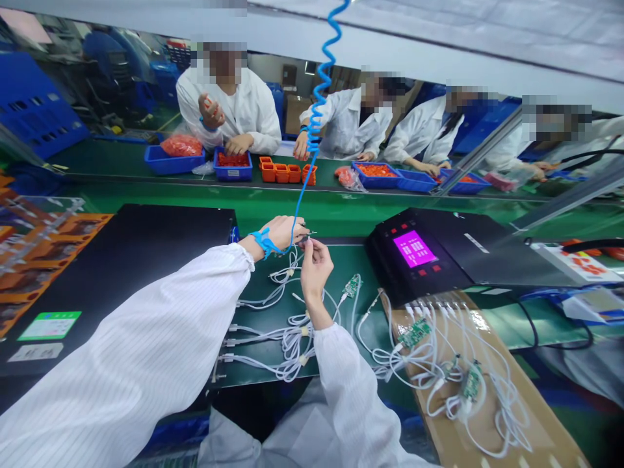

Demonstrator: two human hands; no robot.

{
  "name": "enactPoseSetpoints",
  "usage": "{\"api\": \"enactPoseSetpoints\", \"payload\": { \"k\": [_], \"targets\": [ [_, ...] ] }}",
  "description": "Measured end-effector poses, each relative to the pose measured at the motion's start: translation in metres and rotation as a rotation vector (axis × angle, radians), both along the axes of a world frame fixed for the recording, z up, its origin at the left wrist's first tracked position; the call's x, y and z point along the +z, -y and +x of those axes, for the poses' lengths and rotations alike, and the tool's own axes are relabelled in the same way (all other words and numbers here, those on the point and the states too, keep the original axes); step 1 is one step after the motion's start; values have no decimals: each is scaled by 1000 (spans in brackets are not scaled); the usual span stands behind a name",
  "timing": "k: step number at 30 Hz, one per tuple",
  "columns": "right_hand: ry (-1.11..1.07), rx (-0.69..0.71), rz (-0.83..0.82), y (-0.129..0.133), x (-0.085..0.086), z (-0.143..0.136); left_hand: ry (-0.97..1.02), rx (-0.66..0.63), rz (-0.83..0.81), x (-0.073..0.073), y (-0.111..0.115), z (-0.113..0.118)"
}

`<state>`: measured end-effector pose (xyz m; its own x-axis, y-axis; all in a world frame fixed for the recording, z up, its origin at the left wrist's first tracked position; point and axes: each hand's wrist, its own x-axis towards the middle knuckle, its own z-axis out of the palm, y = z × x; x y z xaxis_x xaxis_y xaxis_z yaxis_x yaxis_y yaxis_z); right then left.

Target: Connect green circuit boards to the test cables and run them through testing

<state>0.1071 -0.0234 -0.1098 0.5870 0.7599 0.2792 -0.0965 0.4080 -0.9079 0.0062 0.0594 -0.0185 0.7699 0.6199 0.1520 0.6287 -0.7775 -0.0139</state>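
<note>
My left hand (pixel 281 233) and my right hand (pixel 316 263) meet above the green mat (pixel 253 383), pinching between them a small dark part with a thin metal tip (pixel 306 238). A blue wrist strap (pixel 263 242) with a coiled blue cord (pixel 319 97) circles my left wrist. Below the hands lie bundles of white cables (pixel 292 341), one ending in a small green circuit board (pixel 351 286). What exactly the part is stays too small to tell.
A black tester with a magenta screen (pixel 415 249) stands at right, white cables fanning from it over a cardboard sheet (pixel 487 416) with green boards (pixel 414 333). A black box (pixel 146 260) lies left. Across the green conveyor (pixel 341 211), several white-coated people handle orange parts in blue bins (pixel 233 166).
</note>
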Motion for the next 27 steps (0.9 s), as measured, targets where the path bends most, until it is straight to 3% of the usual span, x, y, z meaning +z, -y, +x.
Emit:
{"api": "enactPoseSetpoints", "payload": {
  "k": [10, 27],
  "targets": [
    [-95, -6, 15, -3, 6, -1, -30, 12, 4, 4, 3, 1],
    [-32, 29, -51, -9, 4, 5, -57, 27, 5, 6, 5, 2]
  ]
}}
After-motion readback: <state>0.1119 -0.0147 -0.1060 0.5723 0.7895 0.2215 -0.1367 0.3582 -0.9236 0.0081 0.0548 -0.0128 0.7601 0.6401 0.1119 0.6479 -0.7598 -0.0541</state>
